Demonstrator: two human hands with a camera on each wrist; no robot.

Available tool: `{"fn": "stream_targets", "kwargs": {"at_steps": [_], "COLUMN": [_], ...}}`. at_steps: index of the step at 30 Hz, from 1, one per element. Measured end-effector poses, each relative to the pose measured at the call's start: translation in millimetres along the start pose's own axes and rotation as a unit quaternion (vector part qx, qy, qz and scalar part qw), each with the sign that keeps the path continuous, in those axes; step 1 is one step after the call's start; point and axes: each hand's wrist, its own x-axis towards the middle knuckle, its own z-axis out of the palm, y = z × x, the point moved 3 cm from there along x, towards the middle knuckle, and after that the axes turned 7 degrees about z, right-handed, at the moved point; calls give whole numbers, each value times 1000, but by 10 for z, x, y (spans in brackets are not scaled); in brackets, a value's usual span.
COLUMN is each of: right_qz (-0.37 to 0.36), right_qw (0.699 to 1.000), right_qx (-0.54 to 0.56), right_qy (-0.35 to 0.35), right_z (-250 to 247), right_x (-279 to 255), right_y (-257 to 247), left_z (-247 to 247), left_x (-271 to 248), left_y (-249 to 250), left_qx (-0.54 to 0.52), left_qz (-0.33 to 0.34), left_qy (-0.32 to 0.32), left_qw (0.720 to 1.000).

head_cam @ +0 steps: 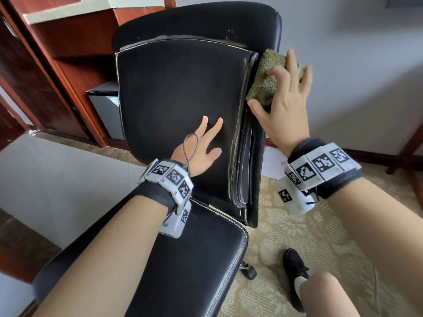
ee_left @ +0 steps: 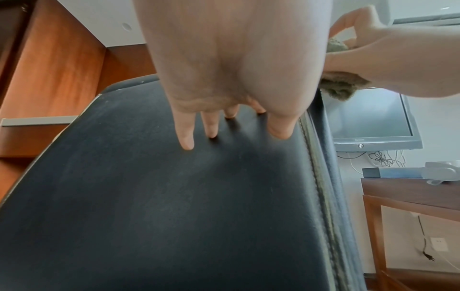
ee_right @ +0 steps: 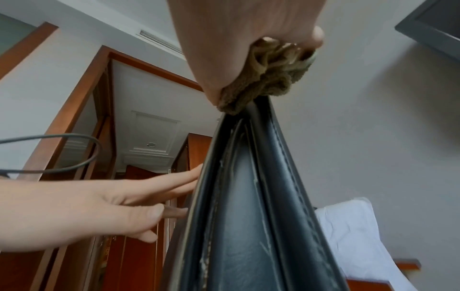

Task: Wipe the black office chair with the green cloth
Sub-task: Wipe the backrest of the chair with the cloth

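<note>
The black office chair point(head_cam: 178, 88) fills the middle of the head view, its worn backrest facing me and its seat below. My right hand point(head_cam: 281, 97) grips the bunched green cloth point(head_cam: 263, 81) and presses it on the backrest's right side edge, near the top. In the right wrist view the cloth point(ee_right: 268, 78) sits bunched under the hand point(ee_right: 248, 39) on the chair's edge point(ee_right: 248, 196). My left hand point(head_cam: 203, 149) lies flat with straight, spread fingers on the backrest's front, low and right of centre. The left wrist view shows those fingers point(ee_left: 186, 133) touching the black leather point(ee_left: 174, 206).
A reddish wooden cabinet point(head_cam: 57, 65) and a small grey fridge point(head_cam: 105, 110) stand left behind the chair. White papers point(head_cam: 272, 163) lie on the patterned carpet to the right. A black shoe point(head_cam: 295, 273) stands on the carpet. A monitor point(ee_left: 368, 116) and wooden desk point(ee_left: 410, 189) are to the right.
</note>
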Motion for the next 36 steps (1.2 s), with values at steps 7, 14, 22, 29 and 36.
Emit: {"fn": "stream_targets", "kwargs": {"at_steps": [7,14,22,29,36], "right_qz": [63,-60,-105,-127,-56], "right_qw": [983,998,989,978,985], "right_qx": [166,-28,-100,-155,-159], "right_qy": [42,11,-21,-63,-33], "right_z": [-188,-234,93,50,-163], "right_x": [-31,151,-347,-159,484], "right_y": [116,-161,-165,-151,-246], "left_z": [0,32,15,3,24], "left_x": [-5,-9,-21,-23,-3], "left_y": [-13,9,29,29,19], "left_qx": [-4,-17,-39,-32,-27], "left_qz": [3,4,-12,-14,-13], "left_qy": [-2,7,-5,-17,-19], "left_qw": [1000,1000,999,999,999]}}
